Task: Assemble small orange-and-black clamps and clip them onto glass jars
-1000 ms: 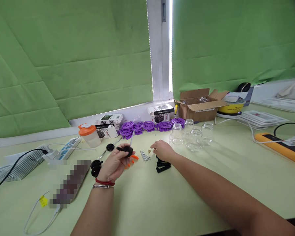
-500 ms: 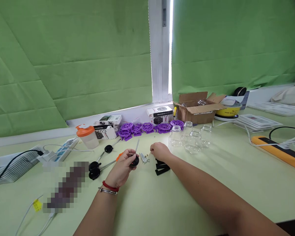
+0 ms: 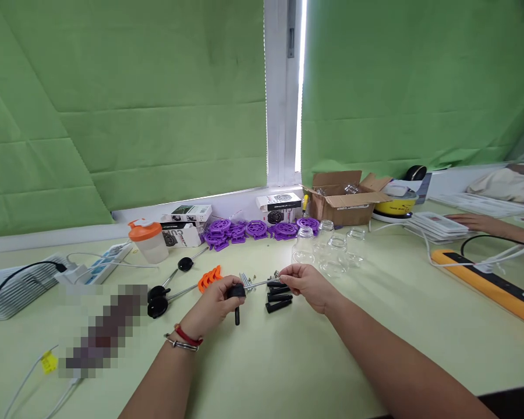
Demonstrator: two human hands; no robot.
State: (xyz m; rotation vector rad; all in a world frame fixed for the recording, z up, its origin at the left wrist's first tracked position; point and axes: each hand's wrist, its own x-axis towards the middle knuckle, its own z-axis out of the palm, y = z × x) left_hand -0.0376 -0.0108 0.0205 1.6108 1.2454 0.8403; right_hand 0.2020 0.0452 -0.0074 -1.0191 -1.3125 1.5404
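Observation:
My left hand is closed round a black plastic crank part with a metal rod pointing right and a short black peg hanging down. At the rod's far end, the fingertips of my right hand are pinched together; whatever they hold is too small to make out. Below the rod lie several black handle pieces. Small screws are on the table just behind it. Left of my left hand are orange plastic pieces and several similar black parts with rods.
Purple plastic frames, printed boxes and an open carton line the back. Glass jars stand right of centre. An orange-lidded cup is at left. Another person's hand rests near white packets, behind an orange power strip.
My left hand has turned the crank part, so its rod now points right instead of up. My right hand has left the table and come to the rod's end. Another person's hand has appeared at right.

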